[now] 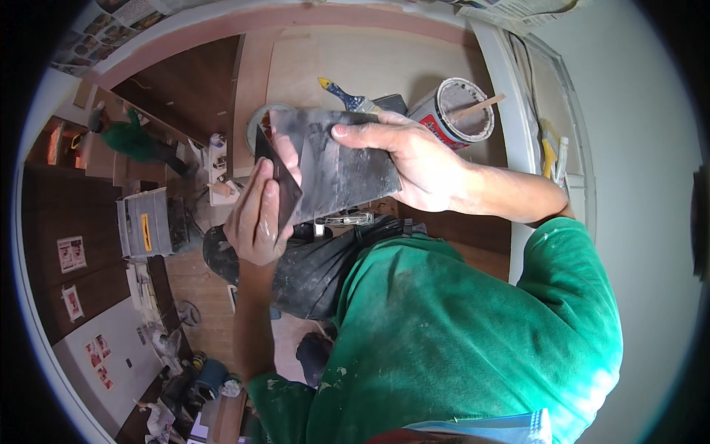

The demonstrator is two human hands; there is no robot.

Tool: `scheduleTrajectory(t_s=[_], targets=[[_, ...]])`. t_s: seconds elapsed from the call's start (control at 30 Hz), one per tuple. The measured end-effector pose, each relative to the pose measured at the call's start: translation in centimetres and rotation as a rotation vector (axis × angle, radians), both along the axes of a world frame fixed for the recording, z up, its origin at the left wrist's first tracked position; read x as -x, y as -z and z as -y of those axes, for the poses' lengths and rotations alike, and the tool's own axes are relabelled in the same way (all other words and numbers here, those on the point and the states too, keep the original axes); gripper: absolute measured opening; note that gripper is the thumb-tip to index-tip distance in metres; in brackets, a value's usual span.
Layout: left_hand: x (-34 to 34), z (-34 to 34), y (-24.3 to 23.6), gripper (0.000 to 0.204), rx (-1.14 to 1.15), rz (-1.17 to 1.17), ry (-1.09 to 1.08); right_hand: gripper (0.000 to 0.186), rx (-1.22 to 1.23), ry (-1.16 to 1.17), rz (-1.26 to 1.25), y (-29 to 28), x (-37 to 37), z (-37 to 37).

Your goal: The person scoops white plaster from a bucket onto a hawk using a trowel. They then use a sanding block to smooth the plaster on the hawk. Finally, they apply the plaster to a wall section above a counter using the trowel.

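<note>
My right hand grips a dark, smeared rectangular plate by its right end, the thumb lying on top. In my left hand is a thin dark scraper blade, the fingers pressed flat along it. The blade stands tilted at the plate's left edge. Pinkish putty lies between the blade and the plate. White residue marks both hands. Whether the blade has a handle is hidden behind my left hand.
Beyond the plate, a paint can with a wooden stick stands on a pale board. A blue-handled brush and a round container are near. A person in green is farther left, past a grey box. A white wall rises at right.
</note>
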State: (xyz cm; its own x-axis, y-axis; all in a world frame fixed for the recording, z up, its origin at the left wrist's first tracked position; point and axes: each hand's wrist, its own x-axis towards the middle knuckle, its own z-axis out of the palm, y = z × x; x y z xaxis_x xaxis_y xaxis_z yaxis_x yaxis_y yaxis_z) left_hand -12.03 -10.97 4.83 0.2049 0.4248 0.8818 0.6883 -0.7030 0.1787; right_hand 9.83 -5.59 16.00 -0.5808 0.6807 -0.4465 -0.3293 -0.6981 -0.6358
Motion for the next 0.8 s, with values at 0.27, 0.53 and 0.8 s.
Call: scheduleTrajectory(t_s=[0.27,0.53,0.8], targets=[[3.5,-3.6,4.7,0.043,0.46,0.503,-0.408,0.034,-0.095,0.138,-0.263,7.5,1.4,-7.3],[12.8,-14.9,10.4,0.033,0.747,2.118,0.735,0.03,-0.325,0.605,0.054,23.1,2.0,-22.4],[14.3,-17.1,18.0,0.024,0.646,2.406,0.713,0.013,-0.518,1.231,0.674,33.9,0.5,-37.0]])
